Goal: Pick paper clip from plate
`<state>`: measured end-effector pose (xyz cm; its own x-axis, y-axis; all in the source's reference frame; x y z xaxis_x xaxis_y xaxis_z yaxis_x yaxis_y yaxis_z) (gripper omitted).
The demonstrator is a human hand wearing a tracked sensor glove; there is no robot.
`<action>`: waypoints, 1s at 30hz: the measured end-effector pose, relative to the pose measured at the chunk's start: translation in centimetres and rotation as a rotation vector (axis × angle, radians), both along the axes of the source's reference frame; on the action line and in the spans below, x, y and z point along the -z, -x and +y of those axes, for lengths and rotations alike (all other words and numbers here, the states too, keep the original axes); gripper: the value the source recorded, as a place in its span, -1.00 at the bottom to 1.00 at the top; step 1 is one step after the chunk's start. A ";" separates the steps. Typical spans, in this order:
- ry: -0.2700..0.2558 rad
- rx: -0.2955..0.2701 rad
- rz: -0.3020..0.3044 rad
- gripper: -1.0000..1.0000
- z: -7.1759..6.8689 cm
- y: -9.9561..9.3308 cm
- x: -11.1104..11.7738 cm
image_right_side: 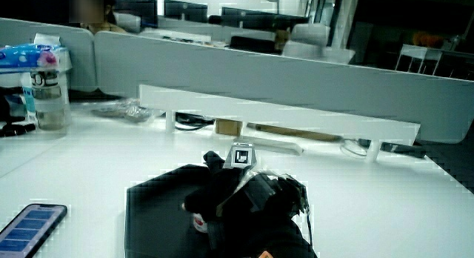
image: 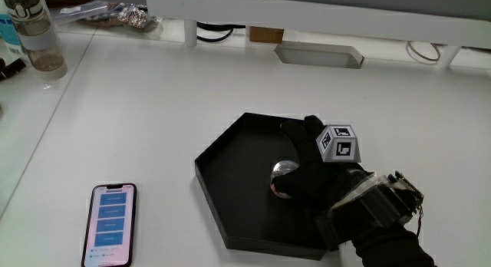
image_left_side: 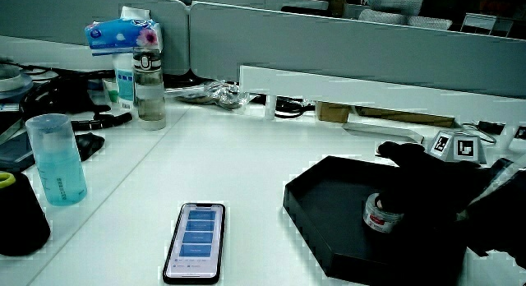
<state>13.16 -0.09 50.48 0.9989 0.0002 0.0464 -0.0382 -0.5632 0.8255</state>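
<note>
A black six-sided plate (image: 230, 156) lies on the white table, seen in both side views (image_left_side: 325, 196) (image_right_side: 148, 206). In it stands a small round container (image: 284, 169) with a shiny top; a side view shows a red and white label (image_left_side: 380, 214). No loose paper clip can be made out. The hand (image: 290, 181) is over the part of the plate nearer the person, its fingers curled around the container. Both side views (image_left_side: 415, 187) (image_right_side: 222, 195) show the glove covering most of it. The patterned cube (image: 337, 143) sits on the back of the hand.
A phone (image: 111, 223) lies face up beside the plate, near the table's edge. A clear bottle (image: 38, 37) stands farther from the person. A blue tumbler (image_left_side: 56, 159) and a black object (image_left_side: 16, 216) stand beside the phone. A low white shelf (image: 307, 14) runs along the partition.
</note>
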 end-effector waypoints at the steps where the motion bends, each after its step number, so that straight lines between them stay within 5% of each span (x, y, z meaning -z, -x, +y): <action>1: 0.007 0.005 0.006 0.00 0.2 0.0 -0.3; 12: 0.094 0.038 0.063 0.12 1.3 0.3 -2.6; 14: 0.093 0.018 0.051 0.24 1.4 0.0 -3.0; 15: 0.091 -0.022 -0.005 0.29 1.5 -0.1 -3.0; 16: 0.031 -0.013 -0.014 0.35 1.5 0.1 -2.4; 17: 0.005 0.039 0.064 0.41 1.5 0.2 -2.6; 19: 0.019 -0.020 0.004 0.53 1.3 0.0 -2.6; 20: 0.012 0.018 0.009 0.59 1.2 0.3 -2.4; 27: 0.010 0.013 0.010 1.00 1.3 0.4 -2.4; 30: 0.011 0.023 0.007 1.00 1.3 0.5 -2.3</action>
